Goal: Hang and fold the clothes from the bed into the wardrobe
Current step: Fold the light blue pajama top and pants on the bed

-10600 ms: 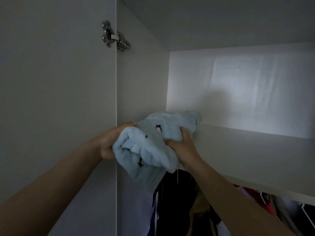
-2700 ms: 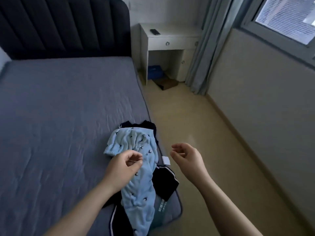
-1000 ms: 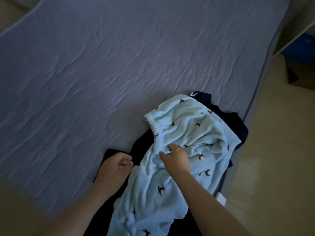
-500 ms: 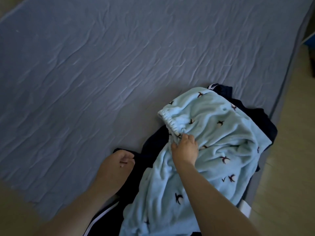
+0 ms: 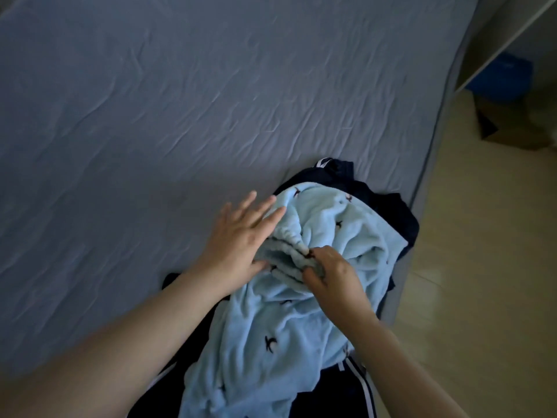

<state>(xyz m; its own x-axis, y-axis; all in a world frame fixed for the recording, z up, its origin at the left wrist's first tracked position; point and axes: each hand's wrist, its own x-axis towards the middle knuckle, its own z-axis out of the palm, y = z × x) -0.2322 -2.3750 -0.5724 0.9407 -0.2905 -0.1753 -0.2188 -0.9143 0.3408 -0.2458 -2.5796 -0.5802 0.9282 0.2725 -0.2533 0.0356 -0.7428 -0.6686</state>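
Note:
A light blue fleece garment with small dark bird prints lies crumpled at the bed's near right edge. It rests on top of dark navy clothing with white stripes. My right hand pinches the bunched elastic waistband of the blue garment. My left hand lies flat with straight, spread fingers against the waistband's left side, partly on the sheet.
The bed is covered with a wrinkled grey-blue sheet. Beige floor runs along the right side. A blue box and a brown cardboard piece sit at the upper right under a white desk edge.
My left hand opened from a loose fist and moved up to the waistband. My right hand gathered the waistband into a bunch. The camera shifted slightly.

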